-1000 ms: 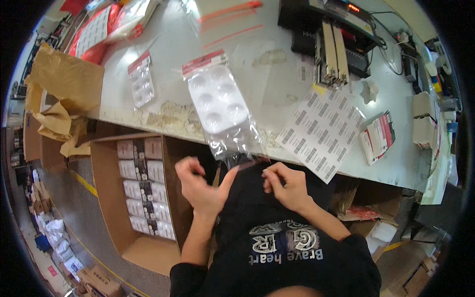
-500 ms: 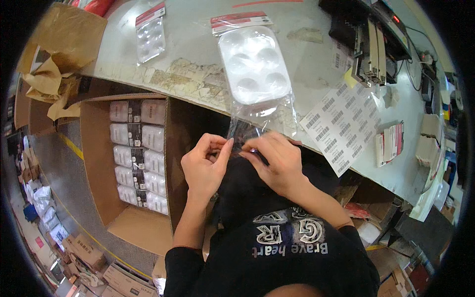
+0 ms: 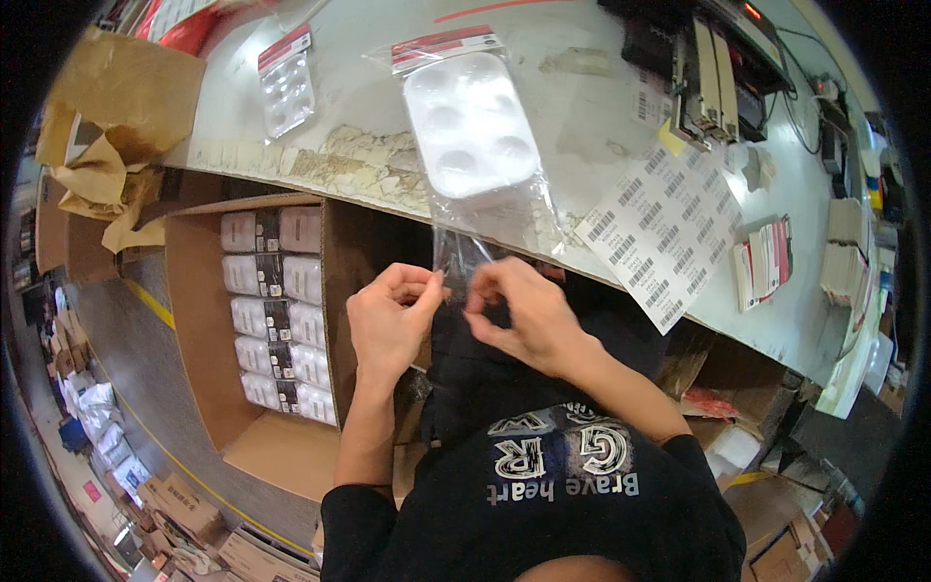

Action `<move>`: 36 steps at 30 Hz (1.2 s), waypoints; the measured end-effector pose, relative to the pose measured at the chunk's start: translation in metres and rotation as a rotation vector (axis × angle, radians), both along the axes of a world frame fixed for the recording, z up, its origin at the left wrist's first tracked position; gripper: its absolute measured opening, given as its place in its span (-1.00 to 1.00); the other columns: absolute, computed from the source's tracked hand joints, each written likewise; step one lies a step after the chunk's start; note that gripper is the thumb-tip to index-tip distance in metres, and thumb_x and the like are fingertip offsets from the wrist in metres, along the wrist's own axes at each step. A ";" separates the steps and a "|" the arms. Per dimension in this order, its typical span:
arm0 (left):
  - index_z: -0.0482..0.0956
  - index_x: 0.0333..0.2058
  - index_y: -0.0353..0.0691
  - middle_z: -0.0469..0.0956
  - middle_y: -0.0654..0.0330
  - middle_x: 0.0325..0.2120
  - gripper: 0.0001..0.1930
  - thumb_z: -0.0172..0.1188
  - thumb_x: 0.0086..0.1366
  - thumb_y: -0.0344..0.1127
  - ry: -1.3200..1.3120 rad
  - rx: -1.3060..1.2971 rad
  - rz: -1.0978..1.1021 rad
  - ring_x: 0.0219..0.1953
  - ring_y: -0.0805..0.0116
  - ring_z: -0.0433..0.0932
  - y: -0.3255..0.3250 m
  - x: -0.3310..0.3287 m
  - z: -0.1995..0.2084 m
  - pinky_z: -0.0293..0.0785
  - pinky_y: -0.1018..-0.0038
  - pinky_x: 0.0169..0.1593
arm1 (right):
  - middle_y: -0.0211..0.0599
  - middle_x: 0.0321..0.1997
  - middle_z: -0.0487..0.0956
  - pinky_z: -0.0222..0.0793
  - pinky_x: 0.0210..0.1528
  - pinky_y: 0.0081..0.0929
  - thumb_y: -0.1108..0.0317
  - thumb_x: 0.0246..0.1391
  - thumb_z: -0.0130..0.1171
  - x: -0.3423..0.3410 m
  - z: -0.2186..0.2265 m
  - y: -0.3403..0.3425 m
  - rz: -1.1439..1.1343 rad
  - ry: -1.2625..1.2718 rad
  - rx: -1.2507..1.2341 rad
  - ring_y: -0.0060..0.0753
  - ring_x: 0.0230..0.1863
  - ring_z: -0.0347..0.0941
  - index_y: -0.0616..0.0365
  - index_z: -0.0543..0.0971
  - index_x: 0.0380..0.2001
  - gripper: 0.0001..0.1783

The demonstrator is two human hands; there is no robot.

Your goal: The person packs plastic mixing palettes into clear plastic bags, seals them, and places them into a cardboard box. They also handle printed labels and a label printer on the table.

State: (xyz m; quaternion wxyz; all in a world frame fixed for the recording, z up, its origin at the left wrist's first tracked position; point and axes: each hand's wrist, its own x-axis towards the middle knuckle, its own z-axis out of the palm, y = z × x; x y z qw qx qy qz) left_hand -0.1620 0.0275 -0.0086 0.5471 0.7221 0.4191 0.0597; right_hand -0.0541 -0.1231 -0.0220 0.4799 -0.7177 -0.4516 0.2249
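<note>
A white tray with several round wells point(image 3: 475, 126) lies inside a clear plastic bag point(image 3: 495, 213) with a red and white header card point(image 3: 444, 47). The bag's near end hangs over the table edge towards me. My left hand point(image 3: 390, 315) pinches the left side of that loose end between thumb and fingertips. On its right side, my right hand point(image 3: 524, 315) has its thumb and curled forefinger closed at the film. The exact grip of the right fingertips is hard to make out against the dark clothing.
A smaller bagged tray point(image 3: 288, 92) lies at the table's far left. Right of the bag are a sheet of barcode labels point(image 3: 669, 233), a stack of cards point(image 3: 763, 264) and a black machine point(image 3: 722, 73). Below the table, an open carton point(image 3: 199, 330) holds packed white trays point(image 3: 305, 325).
My hands have spread slightly apart at the bag's end, the right fingers rounding into a loop. The view has shifted a little, so the bagged tray appears further left.
</note>
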 end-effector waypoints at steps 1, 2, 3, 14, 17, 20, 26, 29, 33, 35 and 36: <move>0.60 -0.43 -0.38 0.63 0.22 -0.58 -0.86 0.27 0.17 -0.39 -0.024 -0.005 0.016 -0.53 0.64 0.54 0.000 -0.001 0.000 0.43 0.67 -0.42 | -0.29 -0.30 0.51 0.48 -0.28 -0.57 0.56 -0.19 0.32 0.002 0.001 -0.026 -0.004 -0.004 -0.028 -0.44 -0.36 0.53 0.17 0.42 -0.23 -0.60; 0.59 -0.42 -0.38 0.63 0.22 -0.57 -0.87 0.27 0.17 -0.41 -0.068 -0.024 0.013 -0.52 0.64 0.54 0.000 -0.001 -0.001 0.43 0.68 -0.41 | -0.33 -0.32 0.52 0.49 -0.25 -0.59 0.60 -0.18 0.31 0.003 0.003 -0.063 -0.058 0.113 -0.127 -0.53 -0.34 0.53 0.16 0.43 -0.22 -0.60; 0.57 -0.40 -0.38 0.62 0.23 -0.54 -0.90 0.25 0.19 -0.45 -0.108 -0.043 -0.017 -0.47 0.63 0.55 0.001 -0.003 -0.002 0.44 0.69 -0.37 | -0.39 -0.34 0.54 0.51 -0.23 -0.59 0.61 -0.17 0.31 0.005 0.002 -0.108 -0.144 0.140 -0.201 -0.60 -0.33 0.52 0.17 0.44 -0.23 -0.61; 0.62 -0.11 0.31 0.36 0.31 -0.24 -0.53 0.36 0.00 -0.43 -0.453 1.401 -0.730 -0.29 0.42 0.40 0.020 0.008 -0.011 0.35 0.50 -0.34 | -0.12 -0.24 0.59 0.41 -0.13 -0.30 0.58 -0.12 0.22 0.054 0.033 -0.372 -0.909 -0.713 -0.903 -0.06 -0.20 0.51 0.14 0.56 -0.12 -0.61; 0.64 -0.21 0.16 0.37 0.33 -0.27 -0.64 0.35 -0.04 -0.40 -0.530 1.411 -0.803 -0.28 0.38 0.42 0.025 0.015 -0.013 0.34 0.46 -0.29 | -0.28 -0.28 0.58 0.42 -0.24 -0.36 0.54 -0.10 0.26 0.086 0.018 -0.221 -0.511 -0.760 -0.255 -0.28 -0.27 0.49 0.13 0.62 -0.27 -0.76; 0.70 -0.32 0.10 0.44 0.36 -0.35 -0.66 0.37 -0.18 -0.38 -0.580 1.375 -0.809 -0.33 0.35 0.43 0.030 0.016 -0.016 0.36 0.43 -0.32 | -0.44 -0.22 0.47 0.33 -0.22 -0.49 0.39 -0.19 0.20 0.091 0.008 -0.104 0.021 -0.974 -0.058 -0.46 -0.24 0.45 -0.23 0.63 -0.19 -0.61; 0.65 -0.38 -0.05 0.52 0.34 -0.30 -0.82 0.36 -0.03 -0.37 -0.650 1.228 -0.798 -0.27 0.35 0.51 0.044 0.010 -0.013 0.40 0.45 -0.29 | -0.47 -0.25 0.48 0.32 -0.21 -0.44 0.44 -0.31 0.28 0.103 0.029 -0.037 0.251 -0.785 0.087 -0.38 -0.20 0.44 -0.07 0.65 -0.43 -0.76; 0.65 -0.39 -0.10 0.54 0.28 -0.27 -0.82 0.38 -0.04 -0.35 -0.828 0.999 -0.543 -0.24 0.24 0.52 0.050 0.011 0.006 0.44 0.39 -0.27 | -0.40 -0.31 0.53 0.38 -0.18 -0.40 0.48 -0.41 0.43 0.097 0.050 -0.035 0.066 -0.356 0.209 -0.31 -0.22 0.47 0.09 0.64 -0.52 -0.76; 0.51 -0.37 -0.26 0.47 -0.01 -0.29 -0.85 0.21 0.20 -0.30 -1.129 0.706 -0.162 -0.19 0.07 0.48 0.035 0.017 0.043 0.43 0.29 -0.14 | -0.20 -0.25 0.55 0.43 -0.17 -0.37 0.50 -0.10 0.34 0.080 0.078 -0.035 -0.149 -0.119 0.631 -0.17 -0.12 0.48 0.19 0.61 -0.47 -0.91; 0.41 -0.33 -0.29 0.44 -0.05 -0.34 -0.82 0.08 0.31 -0.28 -1.285 0.421 0.038 -0.21 0.09 0.47 0.013 0.018 0.054 0.42 0.28 -0.12 | -0.15 -0.25 0.54 0.43 -0.17 -0.37 0.49 0.02 0.24 0.062 0.085 -0.036 -0.199 -0.004 0.814 -0.13 -0.10 0.48 0.20 0.56 -0.40 -0.94; 0.24 -0.34 -0.24 0.36 0.04 -0.45 -0.82 -0.09 0.38 -0.26 -1.278 0.357 0.105 -0.35 0.23 0.41 0.001 0.016 0.057 0.39 0.36 -0.21 | -0.13 -0.24 0.54 0.44 -0.17 -0.38 0.49 0.08 0.19 0.053 0.085 -0.038 -0.240 0.051 0.855 -0.11 -0.08 0.48 0.20 0.54 -0.37 -0.96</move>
